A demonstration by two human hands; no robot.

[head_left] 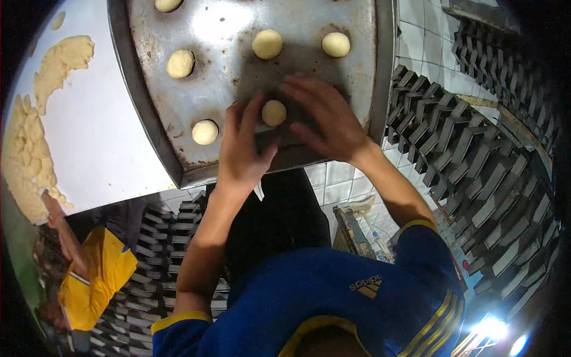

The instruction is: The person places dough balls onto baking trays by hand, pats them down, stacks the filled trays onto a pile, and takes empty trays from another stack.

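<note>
A round dough ball (274, 113) rests on the metal baking tray (208, 95) between my two hands. My left hand (247, 140) is just left of it, fingers apart and curved, with nothing visible in them. On the other side, my right hand (324, 119) reaches over the tray with its fingers spread, slightly blurred. Whether either hand touches the ball is hard to tell. More balls sit spaced out around them: one dough ball (205, 132) left of my left hand, another (267, 44) farther up, and several others.
Flattened dough (27, 157) and a torn dough piece (62, 65) lie on the white table (95, 137) to the left. A co-worker in a yellow shirt (98, 279) reaches toward that dough. Stacked metal racks (476, 166) stand at right, over a tiled floor (339, 181).
</note>
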